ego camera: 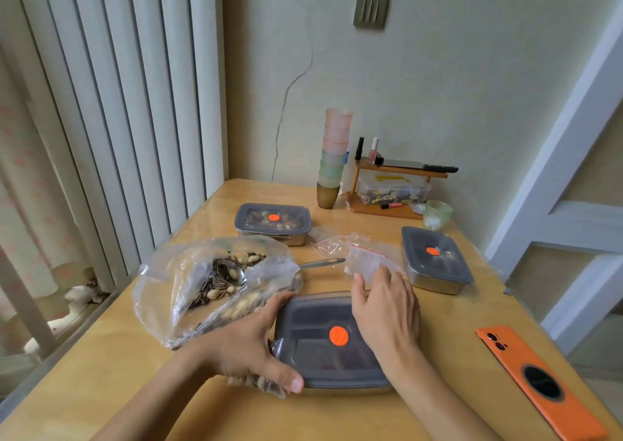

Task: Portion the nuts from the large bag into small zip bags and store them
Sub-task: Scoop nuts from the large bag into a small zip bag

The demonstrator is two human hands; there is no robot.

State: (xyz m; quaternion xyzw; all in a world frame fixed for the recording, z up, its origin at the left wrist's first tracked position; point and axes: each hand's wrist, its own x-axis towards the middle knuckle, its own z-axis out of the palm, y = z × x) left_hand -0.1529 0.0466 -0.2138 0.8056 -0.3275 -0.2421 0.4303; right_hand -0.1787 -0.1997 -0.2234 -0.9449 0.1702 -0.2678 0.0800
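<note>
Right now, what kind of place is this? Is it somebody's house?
Probably a home, yes. A wooden table sits in a corner beside tall blinds. Stacked plastic cups and nail polish on a little shelf look like household things, not shop or factory gear.

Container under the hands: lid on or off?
On. The grey lid lies flat and square, orange valve up, no gap visible; the left hand grips its left edge.

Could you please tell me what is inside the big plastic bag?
Peanuts and striped seeds, plus a spoon whose handle sticks out. The near end of the bag is hidden by crumpled plastic and the left hand.
</note>
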